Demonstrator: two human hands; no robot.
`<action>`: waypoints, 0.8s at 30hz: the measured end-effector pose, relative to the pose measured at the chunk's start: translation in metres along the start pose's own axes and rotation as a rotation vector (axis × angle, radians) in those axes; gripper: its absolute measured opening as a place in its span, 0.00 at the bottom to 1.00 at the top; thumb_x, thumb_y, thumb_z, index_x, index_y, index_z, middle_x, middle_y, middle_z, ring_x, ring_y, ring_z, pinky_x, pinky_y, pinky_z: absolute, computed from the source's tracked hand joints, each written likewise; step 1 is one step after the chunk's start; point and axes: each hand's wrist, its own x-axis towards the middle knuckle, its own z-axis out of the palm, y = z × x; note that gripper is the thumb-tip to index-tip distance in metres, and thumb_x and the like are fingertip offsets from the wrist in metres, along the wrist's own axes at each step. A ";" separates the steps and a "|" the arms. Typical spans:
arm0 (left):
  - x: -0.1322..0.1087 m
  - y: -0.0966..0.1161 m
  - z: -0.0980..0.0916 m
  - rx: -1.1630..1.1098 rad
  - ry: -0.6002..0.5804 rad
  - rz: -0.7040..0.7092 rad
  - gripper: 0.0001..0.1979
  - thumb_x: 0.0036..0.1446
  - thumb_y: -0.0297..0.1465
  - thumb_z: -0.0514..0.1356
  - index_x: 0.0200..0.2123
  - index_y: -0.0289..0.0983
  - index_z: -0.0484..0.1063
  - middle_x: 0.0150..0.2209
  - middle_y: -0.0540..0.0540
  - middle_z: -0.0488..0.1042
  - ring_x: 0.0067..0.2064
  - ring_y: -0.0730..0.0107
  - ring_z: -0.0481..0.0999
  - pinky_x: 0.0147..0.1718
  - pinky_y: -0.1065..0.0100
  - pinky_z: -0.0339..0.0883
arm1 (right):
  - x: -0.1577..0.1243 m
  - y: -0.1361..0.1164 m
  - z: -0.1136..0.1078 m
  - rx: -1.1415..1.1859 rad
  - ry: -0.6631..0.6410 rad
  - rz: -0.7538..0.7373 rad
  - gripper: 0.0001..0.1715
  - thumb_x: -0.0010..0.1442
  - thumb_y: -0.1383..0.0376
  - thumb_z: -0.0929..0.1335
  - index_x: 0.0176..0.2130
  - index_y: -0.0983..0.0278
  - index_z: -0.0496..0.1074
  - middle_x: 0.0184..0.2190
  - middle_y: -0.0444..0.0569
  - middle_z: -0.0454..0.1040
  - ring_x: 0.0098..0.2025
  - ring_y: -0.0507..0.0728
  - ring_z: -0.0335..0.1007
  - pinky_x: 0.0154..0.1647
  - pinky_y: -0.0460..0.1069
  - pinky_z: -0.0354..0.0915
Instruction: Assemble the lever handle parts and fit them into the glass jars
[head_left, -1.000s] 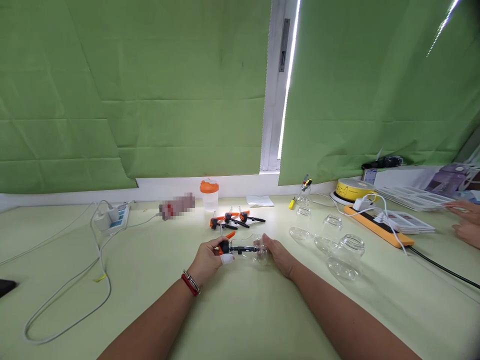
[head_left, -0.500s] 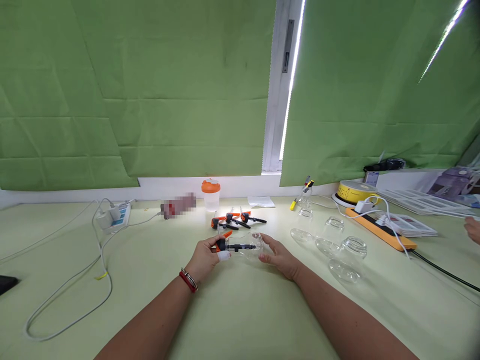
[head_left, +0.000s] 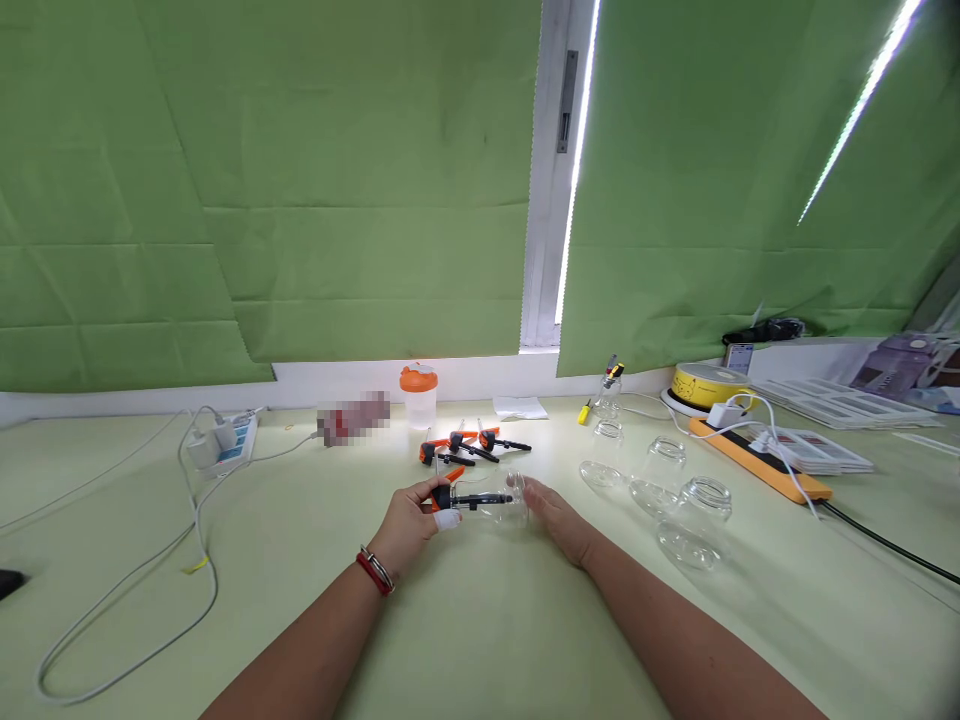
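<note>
A clear bottle (head_left: 495,512) lies sideways just above the table in front of me, with a black rod inside it. The orange and black spout lid (head_left: 441,497) at its left end is gripped by my left hand (head_left: 409,520), which has a white wrap on one finger. My right hand (head_left: 559,520) rests flat against the bottle's right end, fingers stretched out; its thumb is hard to make out. Behind the bottle lie several similar orange and black lids with rods (head_left: 474,444).
Several clear bottles (head_left: 705,500) stand to the right. Beyond them are an orange power strip (head_left: 757,460), a yellow round tin (head_left: 709,385) and white trays (head_left: 832,400). An orange-lidded cup (head_left: 420,400) stands at the back. A white cable (head_left: 214,580) loops on the left.
My right hand has loosened from around the bottle's end and now lies flat against it. The left hand keeps its hold on the lid. The other person's hand at far right is gone.
</note>
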 end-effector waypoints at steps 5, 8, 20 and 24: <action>0.001 -0.002 -0.002 0.002 0.009 0.010 0.23 0.36 0.30 0.69 0.40 0.36 0.74 0.32 0.51 0.73 0.33 0.71 0.71 0.33 0.72 0.66 | -0.001 0.000 -0.002 0.001 -0.019 -0.050 0.40 0.53 0.40 0.62 0.59 0.55 0.59 0.60 0.50 0.59 0.62 0.63 0.48 0.61 0.60 0.46; 0.000 -0.002 0.000 0.009 0.012 0.012 0.22 0.36 0.30 0.69 0.39 0.36 0.74 0.32 0.51 0.73 0.32 0.70 0.71 0.32 0.72 0.66 | -0.001 -0.002 0.000 -0.072 -0.006 -0.066 0.34 0.57 0.42 0.58 0.56 0.57 0.63 0.58 0.49 0.61 0.62 0.63 0.49 0.63 0.61 0.42; -0.006 0.009 0.008 0.040 0.028 0.016 0.24 0.32 0.34 0.70 0.38 0.36 0.74 0.31 0.49 0.72 0.32 0.69 0.70 0.32 0.69 0.65 | 0.000 -0.005 0.005 -0.181 0.030 -0.055 0.40 0.58 0.39 0.49 0.40 0.61 0.72 0.42 0.50 0.72 0.50 0.62 0.63 0.58 0.60 0.51; -0.007 0.009 0.008 0.050 0.020 0.026 0.24 0.33 0.35 0.69 0.38 0.35 0.74 0.30 0.50 0.72 0.31 0.68 0.70 0.31 0.69 0.65 | 0.000 -0.004 0.007 -0.124 0.031 -0.034 0.42 0.56 0.37 0.49 0.38 0.62 0.72 0.40 0.51 0.72 0.49 0.62 0.64 0.57 0.59 0.53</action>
